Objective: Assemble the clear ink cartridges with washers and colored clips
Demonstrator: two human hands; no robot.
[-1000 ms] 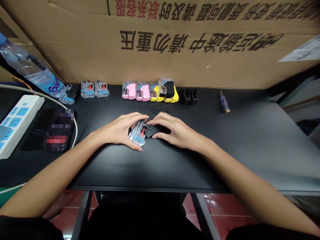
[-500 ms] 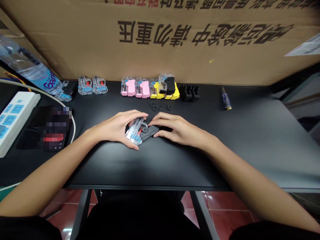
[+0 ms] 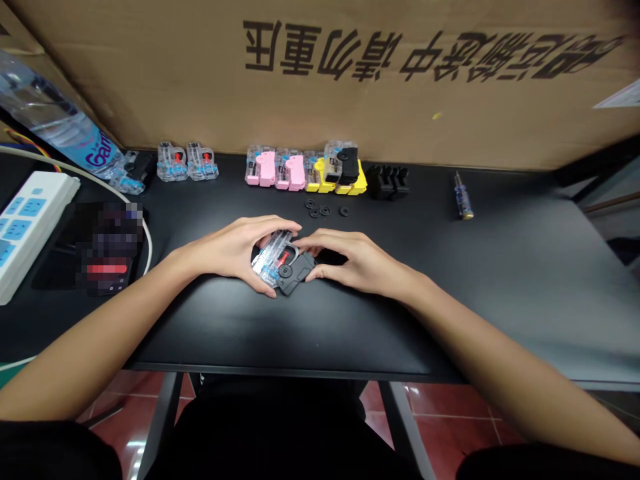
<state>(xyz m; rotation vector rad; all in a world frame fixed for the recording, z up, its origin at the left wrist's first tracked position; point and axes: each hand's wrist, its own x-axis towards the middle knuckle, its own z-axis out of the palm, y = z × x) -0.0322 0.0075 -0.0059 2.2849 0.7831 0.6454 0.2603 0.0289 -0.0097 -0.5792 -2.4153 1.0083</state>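
Note:
My left hand (image 3: 240,253) is closed around the clear plastic body of a small toy gun (image 3: 267,263), fingers behind it and thumb along its near edge. Inside its curved guard sits a red trigger. A black folding grip (image 3: 299,272) with a round disc at its pivot joins the clear body on the right. My right hand (image 3: 350,260) pinches this grip between thumb and fingers. Both hands rest low over the black table. Just behind them lie several small black discs (image 3: 325,211).
Along the cardboard (image 3: 200,87) stand two clear toy guns (image 3: 202,163), pink ones (image 3: 290,172), yellow ones (image 3: 320,180), and black parts (image 3: 387,182). A screwdriver (image 3: 463,198) lies right. At left are a bottle (image 3: 70,127), power strip (image 3: 33,227), phone (image 3: 113,267) and cable (image 3: 113,187).
The black grip has swung down and toward me about its pivot, baring more of the red trigger. My hands keep their hold. The whole view has shifted slightly.

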